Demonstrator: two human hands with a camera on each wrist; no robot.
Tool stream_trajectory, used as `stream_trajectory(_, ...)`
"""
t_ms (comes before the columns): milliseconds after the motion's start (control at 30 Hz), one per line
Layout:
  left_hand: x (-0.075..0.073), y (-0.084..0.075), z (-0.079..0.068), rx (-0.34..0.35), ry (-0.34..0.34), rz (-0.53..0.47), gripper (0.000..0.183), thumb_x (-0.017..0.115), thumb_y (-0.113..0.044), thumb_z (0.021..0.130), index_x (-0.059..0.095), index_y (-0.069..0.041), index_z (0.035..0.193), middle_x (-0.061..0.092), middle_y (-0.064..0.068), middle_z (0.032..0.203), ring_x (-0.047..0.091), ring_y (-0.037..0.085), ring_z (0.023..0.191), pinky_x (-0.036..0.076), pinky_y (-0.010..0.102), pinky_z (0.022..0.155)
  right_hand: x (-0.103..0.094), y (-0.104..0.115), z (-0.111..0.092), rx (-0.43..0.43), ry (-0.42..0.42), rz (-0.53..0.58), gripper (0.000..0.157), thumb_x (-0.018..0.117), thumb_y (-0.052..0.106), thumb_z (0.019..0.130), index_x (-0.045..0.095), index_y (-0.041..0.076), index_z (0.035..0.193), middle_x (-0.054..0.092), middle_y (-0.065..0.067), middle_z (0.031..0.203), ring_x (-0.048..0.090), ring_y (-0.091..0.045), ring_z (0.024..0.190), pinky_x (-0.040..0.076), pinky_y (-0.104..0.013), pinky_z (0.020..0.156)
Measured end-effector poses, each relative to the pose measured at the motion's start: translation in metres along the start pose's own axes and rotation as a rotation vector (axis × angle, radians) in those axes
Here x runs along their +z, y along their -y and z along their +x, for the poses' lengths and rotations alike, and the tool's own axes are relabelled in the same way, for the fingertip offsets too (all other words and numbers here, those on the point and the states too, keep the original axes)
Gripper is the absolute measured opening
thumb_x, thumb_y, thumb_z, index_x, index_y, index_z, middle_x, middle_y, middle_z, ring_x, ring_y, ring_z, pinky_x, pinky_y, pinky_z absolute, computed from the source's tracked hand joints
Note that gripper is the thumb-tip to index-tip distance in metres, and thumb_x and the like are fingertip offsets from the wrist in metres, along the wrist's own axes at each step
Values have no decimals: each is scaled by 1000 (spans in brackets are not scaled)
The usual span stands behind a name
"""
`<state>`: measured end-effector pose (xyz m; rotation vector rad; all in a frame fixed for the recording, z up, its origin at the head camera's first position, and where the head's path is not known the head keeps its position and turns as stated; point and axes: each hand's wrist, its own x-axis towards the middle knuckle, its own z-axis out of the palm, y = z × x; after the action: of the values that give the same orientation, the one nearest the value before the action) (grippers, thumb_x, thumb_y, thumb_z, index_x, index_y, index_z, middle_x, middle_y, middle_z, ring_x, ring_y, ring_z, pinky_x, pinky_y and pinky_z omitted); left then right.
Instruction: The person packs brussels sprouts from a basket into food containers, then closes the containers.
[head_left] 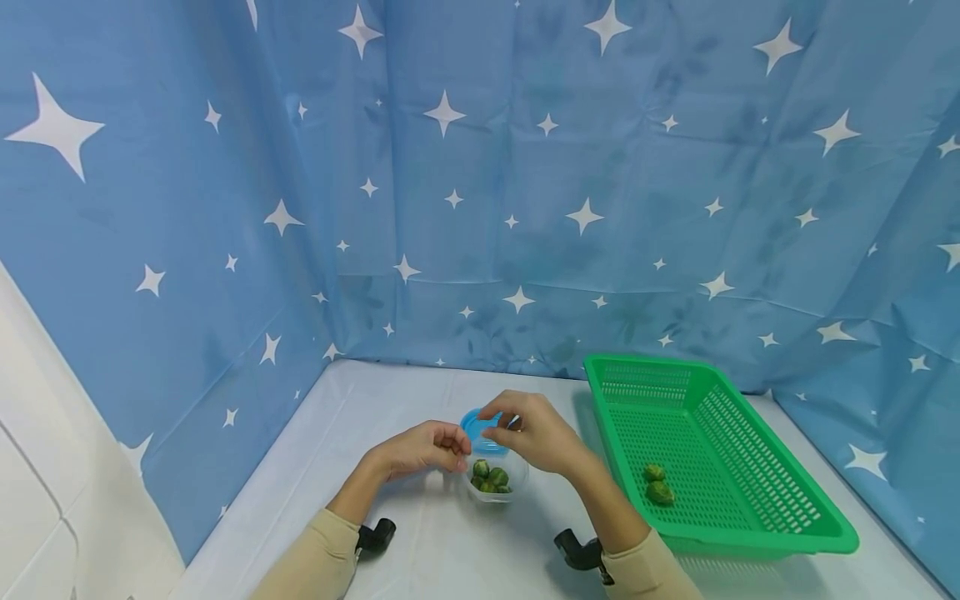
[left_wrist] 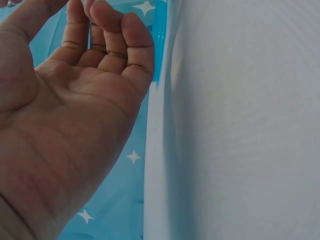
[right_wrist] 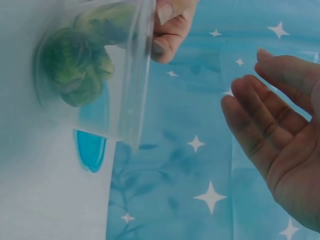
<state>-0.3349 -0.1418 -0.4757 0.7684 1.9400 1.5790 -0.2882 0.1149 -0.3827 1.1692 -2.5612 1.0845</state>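
Note:
A small clear plastic container [head_left: 491,497] stands on the table, holding several Brussels sprouts [head_left: 489,477]. At its left edge is my left hand [head_left: 423,450], fingers loosely bent and fingertips close to the rim; whether they touch it I cannot tell. My right hand [head_left: 536,429] hovers above the container's right side, its fingers relaxed and parted with nothing between them. Through the container wall, the right wrist view shows the sprouts [right_wrist: 75,65] up close. Just behind the container lies a blue lid [head_left: 480,429], partly covered by my right hand.
To the right stands a green perforated basket [head_left: 750,537] with two sprouts [head_left: 660,492] near its left side. A white cloth [head_left: 420,550] covers the table. Blue star-patterned curtains [head_left: 480,233] hang behind and to the left.

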Motion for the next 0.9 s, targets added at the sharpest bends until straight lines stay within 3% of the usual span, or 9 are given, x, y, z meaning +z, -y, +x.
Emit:
stream_trajectory(567,0,-4,-1,21,13,-5,39,70,-5,94,57,17,122,70,-1,99,67,21,95,54,35,86,-17,14,-4,11,-108,-30,18,75,14,96,78,19,114,74,4,112,67,-9,87,60,-31,77)
stream_trajectory(900,1,-2,0,13,8,-9,40,71,-4,93,57,18,122,70,-1,97,67,19,93,53,34,86,-39,24,-12,-10,-260,-45,18,79,13,94,79,19,111,74,5,107,68,-10,85,61,-31,75)
